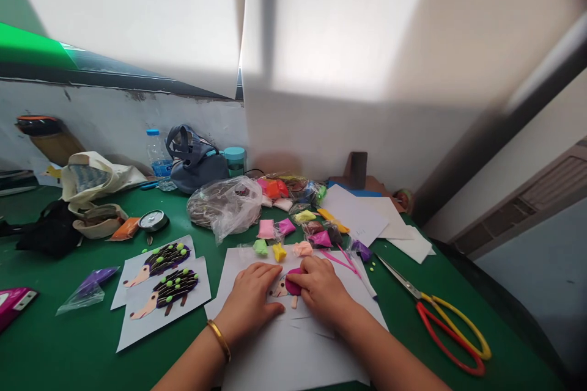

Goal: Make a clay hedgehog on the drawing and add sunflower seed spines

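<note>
White paper [275,354] lies on the green table in front of me. On it is a clay figure with a peach face [279,286] and a magenta round piece [293,281]; a small peach strip [294,302] sits just below. My left hand [254,296] rests on the paper left of the face, fingers and thumb apart, holding nothing. The fingers of my right hand [321,287] are bent together and press on the right side of the magenta piece, partly covering it.
Finished hedgehog cards [160,299] lie at the left. Scissors [419,296] lie at the right. Clay packets [266,229], a plastic bag [227,204] and white sheets [355,214] are behind the paper. A bottle [159,159] stands near the wall.
</note>
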Demonstrator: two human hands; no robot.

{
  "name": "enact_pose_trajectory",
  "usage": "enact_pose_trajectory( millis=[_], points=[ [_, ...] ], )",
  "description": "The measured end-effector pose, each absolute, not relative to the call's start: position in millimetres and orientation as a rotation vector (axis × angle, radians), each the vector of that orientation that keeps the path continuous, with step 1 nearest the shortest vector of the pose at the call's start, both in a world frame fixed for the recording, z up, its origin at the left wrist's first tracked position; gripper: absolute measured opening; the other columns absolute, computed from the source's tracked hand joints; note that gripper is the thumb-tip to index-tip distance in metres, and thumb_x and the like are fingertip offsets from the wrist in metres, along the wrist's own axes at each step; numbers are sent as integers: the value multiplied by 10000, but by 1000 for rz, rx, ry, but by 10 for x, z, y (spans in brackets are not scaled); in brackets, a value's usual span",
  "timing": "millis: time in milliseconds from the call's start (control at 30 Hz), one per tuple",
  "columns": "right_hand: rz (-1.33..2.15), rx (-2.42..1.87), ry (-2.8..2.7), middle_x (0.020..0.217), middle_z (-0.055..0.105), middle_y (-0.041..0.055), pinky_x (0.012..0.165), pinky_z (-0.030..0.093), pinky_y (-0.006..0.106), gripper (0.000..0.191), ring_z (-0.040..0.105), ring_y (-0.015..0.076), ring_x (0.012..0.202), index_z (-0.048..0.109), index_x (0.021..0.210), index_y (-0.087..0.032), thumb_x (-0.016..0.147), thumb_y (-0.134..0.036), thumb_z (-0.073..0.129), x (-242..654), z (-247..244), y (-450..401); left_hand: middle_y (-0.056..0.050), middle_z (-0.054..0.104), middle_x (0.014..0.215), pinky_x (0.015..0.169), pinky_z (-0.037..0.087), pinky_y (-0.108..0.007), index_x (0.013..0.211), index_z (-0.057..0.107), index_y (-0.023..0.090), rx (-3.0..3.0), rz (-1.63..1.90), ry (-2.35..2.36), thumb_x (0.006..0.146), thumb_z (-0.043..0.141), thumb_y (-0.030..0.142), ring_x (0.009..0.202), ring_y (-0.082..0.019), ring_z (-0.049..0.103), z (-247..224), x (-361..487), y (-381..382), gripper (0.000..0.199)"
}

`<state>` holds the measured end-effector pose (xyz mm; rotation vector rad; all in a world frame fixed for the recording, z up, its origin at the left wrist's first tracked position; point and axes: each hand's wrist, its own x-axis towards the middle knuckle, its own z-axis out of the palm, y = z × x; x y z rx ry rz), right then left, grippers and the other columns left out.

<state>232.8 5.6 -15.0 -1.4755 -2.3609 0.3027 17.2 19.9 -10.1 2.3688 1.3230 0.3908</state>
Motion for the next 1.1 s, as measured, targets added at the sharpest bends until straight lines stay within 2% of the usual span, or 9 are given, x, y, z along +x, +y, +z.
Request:
enact_pose_trajectory(
  millis=[267, 467, 700, 1100],
  points=[
    [308, -1468, -2356, 922, 523, 17, 807, 292, 319, 414, 463, 185, 913, 704, 1106, -352, 806, -89, 591, 2318, -161, 83, -38, 605, 1340, 1081, 338, -426, 1321, 561, 251, 2358, 394, 1326, 648, 807, 287, 1272, -285, 471, -102, 175, 201, 718],
    [343, -1537, -2294, 940, 529, 28, 820, 301, 324, 545, 463, 197, 933, 675, 1183, -356, 760, -29, 570, 2340, -150, 95, -37, 602, 1344, 1074, 342, -425, 1317, 563, 269, 2356, 397, 1327, 658, 799, 300, 1270, -285, 472, -102, 176, 202, 701],
    [331, -1526, -2343, 947, 530, 28, 830, 304, 320, 489, 462, 193, 937, 686, 1163, -339, 784, -49, 582, 2322, -153, 100, -38, 606, 1336, 1074, 339, -421, 1316, 564, 266, 2356, 404, 1319, 667, 792, 298, 1267, -280, 475, -103, 179, 203, 688],
    [358, -1514, -2327, 935, 536, 27, 826, 306, 322, 496, 466, 190, 932, 698, 1141, -344, 770, -35, 583, 2313, -116, 88, -33, 609, 1333, 1070, 343, -422, 1312, 563, 272, 2360, 405, 1323, 661, 796, 285, 1261, -279, 480, -90, 181, 196, 692]
  ],
)
